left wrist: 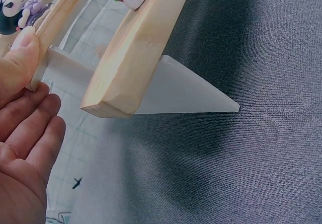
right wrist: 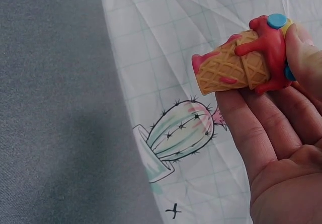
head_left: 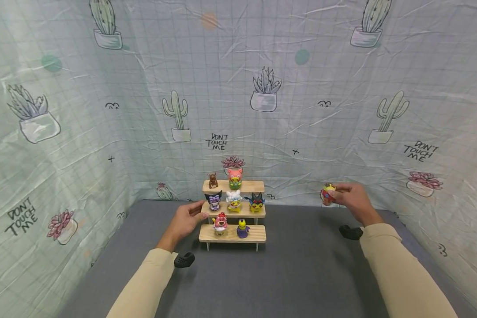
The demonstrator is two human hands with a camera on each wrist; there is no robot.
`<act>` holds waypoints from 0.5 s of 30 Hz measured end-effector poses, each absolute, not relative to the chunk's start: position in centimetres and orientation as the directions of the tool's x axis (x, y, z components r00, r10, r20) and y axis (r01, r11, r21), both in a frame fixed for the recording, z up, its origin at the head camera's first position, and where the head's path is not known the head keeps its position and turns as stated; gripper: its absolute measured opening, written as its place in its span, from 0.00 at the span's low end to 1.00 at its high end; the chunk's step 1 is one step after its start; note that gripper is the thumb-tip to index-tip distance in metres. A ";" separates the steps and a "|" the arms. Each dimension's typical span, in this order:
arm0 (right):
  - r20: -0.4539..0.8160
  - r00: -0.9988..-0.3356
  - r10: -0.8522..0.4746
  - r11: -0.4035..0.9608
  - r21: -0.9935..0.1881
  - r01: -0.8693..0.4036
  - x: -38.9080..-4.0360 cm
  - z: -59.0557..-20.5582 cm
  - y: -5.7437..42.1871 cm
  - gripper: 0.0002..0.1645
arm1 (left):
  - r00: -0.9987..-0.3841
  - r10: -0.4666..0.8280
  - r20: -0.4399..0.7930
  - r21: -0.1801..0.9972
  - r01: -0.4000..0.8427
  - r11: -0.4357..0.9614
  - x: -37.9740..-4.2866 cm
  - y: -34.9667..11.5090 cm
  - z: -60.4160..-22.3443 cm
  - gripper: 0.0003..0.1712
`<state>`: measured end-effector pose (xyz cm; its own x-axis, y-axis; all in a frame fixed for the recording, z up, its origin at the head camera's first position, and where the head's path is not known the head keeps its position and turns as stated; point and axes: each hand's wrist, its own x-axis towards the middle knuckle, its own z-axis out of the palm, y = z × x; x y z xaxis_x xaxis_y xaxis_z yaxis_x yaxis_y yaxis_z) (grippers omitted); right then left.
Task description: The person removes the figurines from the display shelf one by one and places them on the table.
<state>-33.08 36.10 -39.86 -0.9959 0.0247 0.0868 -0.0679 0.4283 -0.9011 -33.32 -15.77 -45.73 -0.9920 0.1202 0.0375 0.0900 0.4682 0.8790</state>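
Note:
My left hand (head_left: 186, 219) pinches the left end of the middle step of a three-tier wooden display stand (head_left: 232, 239), thumb above and fingers below in the left wrist view. Off to the right, my right hand (head_left: 355, 201) holds an ice-cream-cone figurine (right wrist: 241, 58) up in the air between thumb and fingers. Its waffle cone has red drips and blue dots. Beside the left thumb sits a black-and-purple figurine (head_left: 214, 202), with a white-topped yellow figurine (head_left: 234, 203) and a black-eared yellow figurine (head_left: 257, 203) along the same step.
On the top step stand a small brown figurine (head_left: 212, 181) and a pink-hooded figurine (head_left: 235, 179). The bottom step bears a red-and-white figurine (head_left: 220, 224) and a purple-caped figurine (head_left: 242, 229). A grey cloth surface (head_left: 294, 265) meets a cactus-print curtain (head_left: 230, 66) behind.

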 end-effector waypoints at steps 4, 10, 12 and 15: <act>0.080 -0.997 0.020 0.446 -0.893 -0.063 -33.0 -40.1 36.4 0.31 | -0.993 0.117 0.035 0.881 0.086 0.466 -33.3 -15.8 -45.9 0.34; 0.077 -0.996 0.038 0.479 -0.877 -0.050 -32.9 -40.3 36.8 0.33 | -0.993 0.112 0.027 0.882 0.076 0.464 -33.3 -15.9 -46.0 0.34; 0.080 -0.996 0.042 0.485 -0.873 -0.049 -32.8 -40.3 36.9 0.34 | -0.993 0.111 0.030 0.880 0.079 0.468 -33.4 -15.8 -46.0 0.34; 0.082 -0.995 0.051 0.496 -0.867 -0.046 -32.8 -40.3 37.0 0.34 | -0.993 0.110 0.041 0.877 0.088 0.472 -33.4 -15.8 -46.0 0.34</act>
